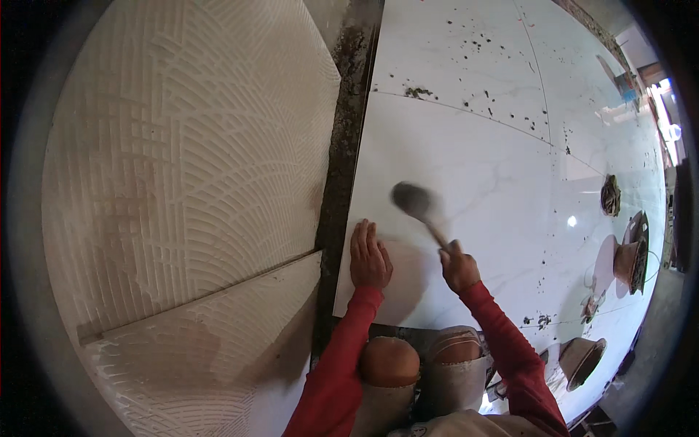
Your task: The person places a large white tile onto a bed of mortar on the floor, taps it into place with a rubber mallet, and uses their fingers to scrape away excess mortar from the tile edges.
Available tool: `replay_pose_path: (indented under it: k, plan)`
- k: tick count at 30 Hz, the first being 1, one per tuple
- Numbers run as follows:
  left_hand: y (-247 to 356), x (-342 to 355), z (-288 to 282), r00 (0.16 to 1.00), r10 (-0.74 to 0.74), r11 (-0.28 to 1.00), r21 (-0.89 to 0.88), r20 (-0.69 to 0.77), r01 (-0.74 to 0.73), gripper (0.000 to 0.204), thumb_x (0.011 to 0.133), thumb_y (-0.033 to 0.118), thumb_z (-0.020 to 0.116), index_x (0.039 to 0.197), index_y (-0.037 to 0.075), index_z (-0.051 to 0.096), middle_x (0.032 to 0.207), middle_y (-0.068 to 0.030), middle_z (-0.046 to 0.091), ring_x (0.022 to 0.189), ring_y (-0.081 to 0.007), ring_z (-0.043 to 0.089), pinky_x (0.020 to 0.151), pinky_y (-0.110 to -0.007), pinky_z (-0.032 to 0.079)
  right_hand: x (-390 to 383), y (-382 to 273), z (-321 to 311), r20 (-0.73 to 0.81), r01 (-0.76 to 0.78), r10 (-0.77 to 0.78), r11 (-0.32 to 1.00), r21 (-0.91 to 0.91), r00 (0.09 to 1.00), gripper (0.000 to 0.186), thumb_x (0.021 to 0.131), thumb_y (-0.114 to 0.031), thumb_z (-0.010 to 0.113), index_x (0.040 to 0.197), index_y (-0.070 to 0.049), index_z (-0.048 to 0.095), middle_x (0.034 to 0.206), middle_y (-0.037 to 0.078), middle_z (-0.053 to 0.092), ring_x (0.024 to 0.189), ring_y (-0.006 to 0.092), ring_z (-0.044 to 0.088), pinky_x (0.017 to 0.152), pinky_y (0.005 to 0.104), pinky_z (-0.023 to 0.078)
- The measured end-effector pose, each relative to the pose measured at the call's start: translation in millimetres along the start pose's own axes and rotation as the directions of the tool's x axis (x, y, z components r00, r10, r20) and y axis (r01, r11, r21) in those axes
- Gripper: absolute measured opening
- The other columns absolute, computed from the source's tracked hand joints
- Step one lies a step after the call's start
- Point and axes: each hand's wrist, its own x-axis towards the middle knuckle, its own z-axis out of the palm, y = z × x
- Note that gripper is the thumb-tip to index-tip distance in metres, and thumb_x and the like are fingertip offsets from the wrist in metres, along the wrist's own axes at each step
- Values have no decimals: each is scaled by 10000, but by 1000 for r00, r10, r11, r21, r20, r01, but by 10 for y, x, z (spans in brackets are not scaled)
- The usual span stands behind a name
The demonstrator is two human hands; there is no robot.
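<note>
My right hand (460, 268) is closed round the wooden handle of a mallet. The dark head of the mallet (413, 200) is smeared by motion above a large white floor tile (466, 189), and I cannot tell whether it touches the surface. My left hand (370, 255) lies flat on the same tile near its left edge, fingers stretched out and holding nothing. A dark strip of rough mortar (336, 175) runs along that left edge. Beyond the strip, on the left, lies a big panel (218, 131) covered with combed ridges of beige adhesive.
A second adhesive-coated panel (218, 335) overlaps at the lower left. On the right stand a bucket (628, 262) and a tilted bucket (581, 362), with a crumpled dark lump (610, 195) farther off. Mortar crumbs (419, 93) dot the far tiles. My knees are at the tile's near edge.
</note>
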Motion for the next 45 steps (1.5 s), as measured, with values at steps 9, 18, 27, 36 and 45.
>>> replay_pose_path:
  k: [9, 18, 27, 36, 45]
  plan:
    - [49, 42, -72, 1000, 2, 1000, -17, -2, -2, 508, 918, 86, 458, 1396, -28, 332, 1434, -221, 362, 1358, -399, 313, 1134, -497, 272, 181, -123, 2, -156, 181, -178, 983, 5, 972, 343, 974, -343, 481, 1061, -11, 475, 621, 184, 592, 593, 440, 604, 537, 532, 488]
    - [63, 69, -76, 1000, -26, 1000, 8, 1, 26, 522, 933, 133, 434, 1416, -34, 328, 1470, -194, 329, 1381, -358, 295, 1150, -469, 254, 351, -194, -102, -129, 25, -11, 993, 113, 992, 235, 966, -231, 505, 1068, -43, 406, 674, 247, 588, 632, 486, 588, 535, 545, 450]
    - [54, 102, -58, 1000, -19, 999, 34, 0, 19, 524, 938, 147, 421, 1423, -29, 328, 1485, -197, 310, 1385, -360, 290, 1152, -465, 253, 525, -259, -52, -272, 72, 21, 943, 326, 962, 236, 954, -241, 518, 994, -20, 447, 617, 228, 583, 612, 491, 586, 535, 558, 448]
    - [33, 98, -53, 992, 46, 999, -8, -114, -48, 532, 924, 127, 456, 1415, -31, 330, 1470, -194, 329, 1385, -356, 297, 1141, -474, 269, 266, -190, 7, -240, 72, -20, 975, 211, 971, 209, 939, -197, 553, 986, -26, 443, 624, 245, 562, 619, 479, 599, 518, 549, 445]
    - [83, 76, -83, 998, 59, 998, 36, 8, -59, 553, 942, 171, 441, 1439, -10, 277, 1470, -215, 324, 1391, -378, 277, 1158, -493, 217, 151, 95, -102, -372, 109, -2, 958, 265, 928, 236, 956, -226, 531, 1013, 1, 496, 591, 195, 564, 553, 423, 593, 476, 471, 447]
